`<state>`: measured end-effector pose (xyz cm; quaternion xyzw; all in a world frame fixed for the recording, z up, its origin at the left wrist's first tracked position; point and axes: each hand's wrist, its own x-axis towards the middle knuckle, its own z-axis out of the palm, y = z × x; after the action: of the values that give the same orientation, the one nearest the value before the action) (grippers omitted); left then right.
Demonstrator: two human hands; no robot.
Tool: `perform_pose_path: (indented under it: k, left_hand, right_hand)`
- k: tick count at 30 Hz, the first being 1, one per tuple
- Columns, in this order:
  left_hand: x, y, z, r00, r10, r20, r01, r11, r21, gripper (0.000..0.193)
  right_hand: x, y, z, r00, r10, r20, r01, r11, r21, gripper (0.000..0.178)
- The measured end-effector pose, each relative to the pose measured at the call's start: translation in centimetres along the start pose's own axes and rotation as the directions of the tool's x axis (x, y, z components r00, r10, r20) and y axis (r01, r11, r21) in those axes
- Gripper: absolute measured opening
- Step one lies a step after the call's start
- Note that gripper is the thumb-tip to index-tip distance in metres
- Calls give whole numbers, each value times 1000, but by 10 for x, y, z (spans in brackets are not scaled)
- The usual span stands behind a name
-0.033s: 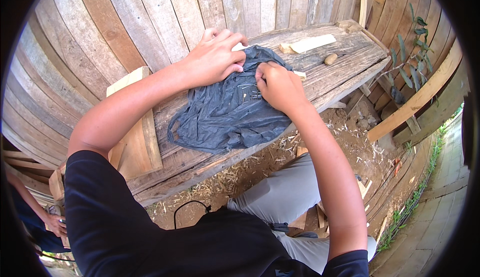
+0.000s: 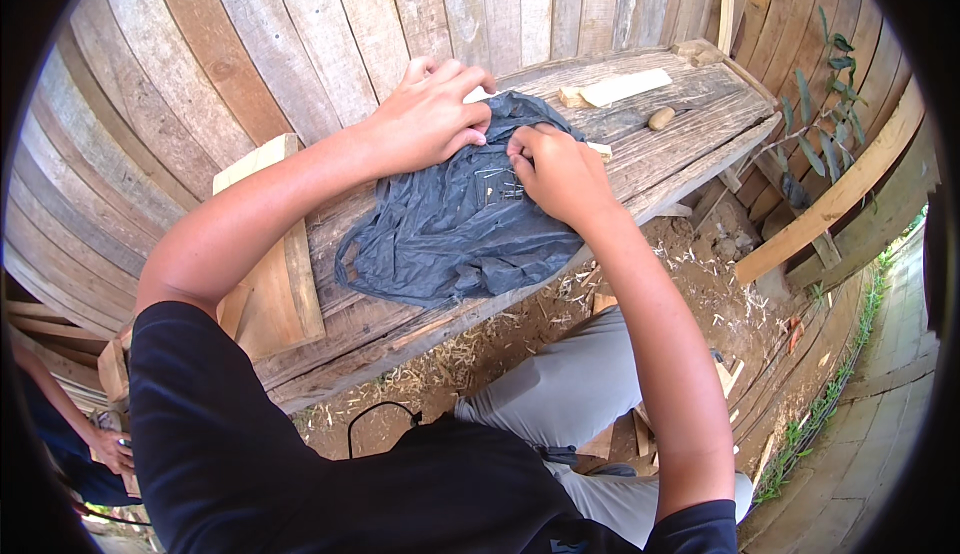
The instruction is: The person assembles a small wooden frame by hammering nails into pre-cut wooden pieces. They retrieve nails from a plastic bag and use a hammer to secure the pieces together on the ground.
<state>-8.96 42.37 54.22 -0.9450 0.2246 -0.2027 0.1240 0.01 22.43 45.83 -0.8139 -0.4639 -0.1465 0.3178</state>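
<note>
A crumpled dark grey plastic bag (image 2: 440,234) lies spread over a rough wooden bench, with a few small holes in it. Several thin metal nails (image 2: 505,192) rest on it near its middle. My left hand (image 2: 430,119) is at the bag's far edge, its fingers curled and its thumb pressed into the folds, gripping the plastic. Just beside the nails, my right hand (image 2: 560,174) is closed in a pinch low over the bag. Whatever sits between those fingertips is too small or hidden to make out.
The bench (image 2: 690,129) carries pale wood offcuts (image 2: 630,87) and a small brown stone (image 2: 661,118) at right. Left of the bag stands a wooden block (image 2: 285,294). A plank wall (image 2: 480,14) rises behind. Another person's hand (image 2: 115,451) shows at far left.
My right hand's fingertips have shifted very slightly to the left. My left hand and the bag look unmoved.
</note>
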Motion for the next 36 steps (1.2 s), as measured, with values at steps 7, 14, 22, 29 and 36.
perform_pose_path:
  k: [7,14,22,29,36]
  left_hand:
    - [-1,5,8,1000,15,7,-15,1000,13,18]
    - [-4,2,8,999,-12,-34,12,1000,8,17]
    - [16,-4,-10,966,125,-224,-113,991,66,15]
    - [113,6,-23,818,400,-412,-420,906,45,17]
    - [276,150,-62,763,563,-317,-617,780,-100,12]
  right_hand:
    - [-1,4,0,993,-58,103,71,990,-124,10]
    - [1,-1,-8,999,-43,-18,43,999,14,9]
    - [-14,-9,-54,994,-45,-95,56,992,112,12]
    - [-109,37,-144,921,332,-202,-224,878,424,32]
    - [-268,84,-238,645,726,-240,-281,517,808,26]
